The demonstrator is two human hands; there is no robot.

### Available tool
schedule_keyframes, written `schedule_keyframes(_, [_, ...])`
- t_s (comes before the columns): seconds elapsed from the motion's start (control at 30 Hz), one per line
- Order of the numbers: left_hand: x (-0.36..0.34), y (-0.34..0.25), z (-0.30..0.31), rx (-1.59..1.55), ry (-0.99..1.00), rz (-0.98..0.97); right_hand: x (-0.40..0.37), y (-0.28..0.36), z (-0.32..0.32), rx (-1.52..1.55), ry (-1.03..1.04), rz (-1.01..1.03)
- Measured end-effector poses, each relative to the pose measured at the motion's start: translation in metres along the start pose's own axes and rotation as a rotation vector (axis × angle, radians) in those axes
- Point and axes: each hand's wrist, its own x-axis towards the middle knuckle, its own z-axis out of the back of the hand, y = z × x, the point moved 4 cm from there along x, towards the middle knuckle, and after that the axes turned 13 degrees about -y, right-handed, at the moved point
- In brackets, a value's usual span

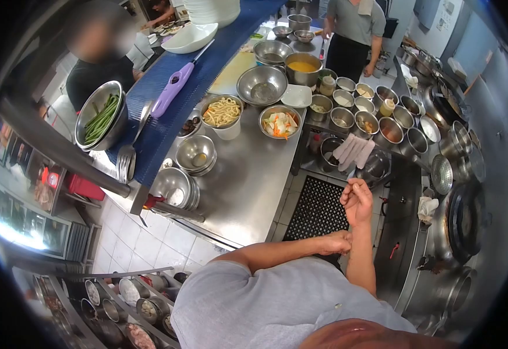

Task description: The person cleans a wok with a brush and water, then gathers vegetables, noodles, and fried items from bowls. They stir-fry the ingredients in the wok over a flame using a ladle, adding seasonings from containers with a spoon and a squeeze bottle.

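Bare left hand (335, 242), clenched into a fist close against the bare right forearm (360, 267); inner fingers hidden, cannot tell whether touching the skin or enclosing something small. Bare right hand (357, 200), farther forward, fingers curled towards the palm; fingertips too small to read, cannot tell whether pinching anything. Just beyond those fingertips, long pale folded strips (353, 151), side by side across dark round metal pots (374, 167); material hard to make out, pot interiors mostly covered. Farther on, a cluster of round steel containers (402, 116), many with contents too small to identify.

On the smooth steel counter (242, 180), a round steel bowl of pale yellow noodles (222, 110) and another of cut white and orange vegetables (280, 123). Along the blue ribbed shelf (219, 58), a long purple lighter-like tool (173, 90), overlapping metal forks (127, 158) and a steel bowl of slim green beans (102, 119). Black perforated floor mat (315, 203), near end hidden behind the left forearm (283, 250). At the top, a person in a grey shirt (356, 26), head cut off. Upper left, a person in a dark top (99, 81), head blurred, lower body behind the shelf.
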Motion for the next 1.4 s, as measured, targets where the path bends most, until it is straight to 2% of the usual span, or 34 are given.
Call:
schedule_keyframes(0.07, [0.002,0.0,0.012,-0.033,-0.176,-0.043,0.006,0.004,0.019,-0.176,-0.023,0.101])
schedule_keyframes(0.1, [0.001,-0.001,0.02,0.002,-0.233,-0.029,0.011,0.009,0.034,-0.164,-0.078,0.113])
schedule_keyframes(0.17, [-0.003,-0.005,0.036,-0.024,-0.325,0.056,0.012,0.014,0.071,-0.693,-0.109,0.183])
schedule_keyframes(0.23, [-0.013,-0.011,0.057,-0.055,-0.346,0.073,0.01,-0.002,0.136,-0.88,-0.278,0.05])
schedule_keyframes(0.3, [-0.027,-0.012,0.077,-0.081,-0.415,0.076,-0.017,-0.026,0.212,-1.127,-0.593,-0.113])
schedule_keyframes(0.33, [-0.036,-0.012,0.087,-0.019,-0.458,0.063,-0.026,-0.064,0.301,-1.106,-0.64,-0.124])
schedule_keyframes(0.37, [-0.044,-0.01,0.098,-0.031,-0.511,0.086,-0.059,-0.107,0.39,-1.677,-0.688,-0.278])
schedule_keyframes(0.4, [-0.053,-0.005,0.109,-0.044,-0.566,0.107,-0.111,-0.14,0.455,-1.819,-0.639,-0.29])
schedule_keyframes(0.43, [-0.059,0.001,0.118,-0.031,-0.543,0.136,-0.163,-0.173,0.496,-1.487,-0.702,-0.856])
schedule_keyframes(0.47, [-0.067,0.006,0.129,-0.013,-0.616,0.157,-0.203,-0.175,0.465,-1.653,-0.211,-0.331])
schedule_keyframes(0.5, [-0.075,0.016,0.144,0.007,-0.69,0.176,-0.241,-0.167,0.454,-1.64,-0.238,-0.345])
schedule_keyframes(0.53, [-0.078,0.022,0.15,0.019,-0.672,0.197,-0.276,-0.176,0.44,-2.091,0.539,-0.459])
schedule_keyframes(0.57, [-0.083,0.029,0.159,0.112,-0.749,0.217,-0.29,-0.18,0.43,-2.079,0.508,-0.479])
schedule_keyframes(0.6, [-0.087,0.036,0.168,0.215,-0.821,0.238,-0.315,-0.182,0.438,-1.593,-0.355,-0.887])
schedule_keyframes(0.63, [-0.085,0.044,0.173,0.245,-0.784,0.263,-0.353,-0.19,0.438,-0.882,-1.116,-1.129])
schedule_keyframes(0.67, [-0.083,0.05,0.18,0.371,-0.795,0.283,-0.366,-0.192,0.431,-0.796,-1.213,-1.088])
schedule_keyframes(0.7, [-0.079,0.051,0.183,0.502,-0.799,0.295,-0.398,-0.218,0.472,-0.74,-1.257,-1.087])
schedule_keyframes(0.77, [-0.06,0.048,0.175,0.63,-0.703,0.281,-0.383,-0.283,0.532,-1.457,-0.278,-0.711])
schedule_keyframes(0.8, [-0.051,0.045,0.17,0.716,-0.656,0.25,-0.373,-0.242,0.486,-1.427,-0.334,-0.712])
schedule_keyframes(0.83, [-0.041,0.042,0.167,0.743,-0.615,0.261,-0.331,-0.172,0.418,-1.061,-0.865,-0.966])
schedule_keyframes(0.9, [-0.014,0.027,0.155,1.077,-0.505,0.161,-0.293,-0.171,0.427,-1.575,-0.367,-0.386])
schedule_keyframes(0.97, [0.009,0.014,0.146,1.158,-0.443,0.121,-0.273,-0.173,0.446,-0.6,-0.907,-0.417])
schedule_keyframes(1.0, [0.019,0.003,0.134,1.269,-0.394,0.013,-0.265,-0.166,0.441,-0.598,-0.905,-0.413])
schedule_keyframes(1.03, [0.027,-0.005,0.125,1.377,-0.335,-0.099,-0.25,-0.134,0.405,-0.635,-0.965,-0.405])
schedule_keyframes(1.07, [0.033,-0.006,0.124,1.381,-0.316,-0.105,-0.24,-0.109,0.376,-0.67,-1.035,-0.395])
schedule_keyframes(1.1, [0.038,-0.007,0.125,1.324,-0.324,-0.091,-0.236,-0.104,0.371,-0.661,-1.055,-0.386])
schedule_keyframes(1.17, [0.044,-0.004,0.124,1.27,-0.312,-0.082,-0.235,-0.102,0.368,-0.816,-0.948,-0.515])
schedule_keyframes(1.2, [0.042,-0.001,0.127,1.254,-0.356,-0.05,-0.237,-0.113,0.381,-0.848,-0.842,-0.527])
schedule_keyframes(1.23, [0.036,0.002,0.134,1.238,-0.403,-0.017,-0.244,-0.119,0.387,-0.845,-0.853,-0.519])
schedule_keyframes(1.27, [0.039,0.032,0.177,1.231,-0.394,0.075,-0.251,-0.127,0.393,-0.879,-0.85,-0.567])
schedule_keyframes(1.3, [0.032,0.052,0.203,1.25,-0.403,0.083,-0.257,-0.133,0.395,-0.913,-0.846,-0.616])
schedule_keyframes(1.37, [0.006,0.077,0.221,1.339,-0.357,0.148,-0.272,-0.139,0.397,-0.942,-0.855,-0.611])
schedule_keyframes(1.4, [-0.006,0.081,0.219,1.407,-0.301,0.207,-0.282,-0.152,0.411,-0.964,-0.851,-0.692])
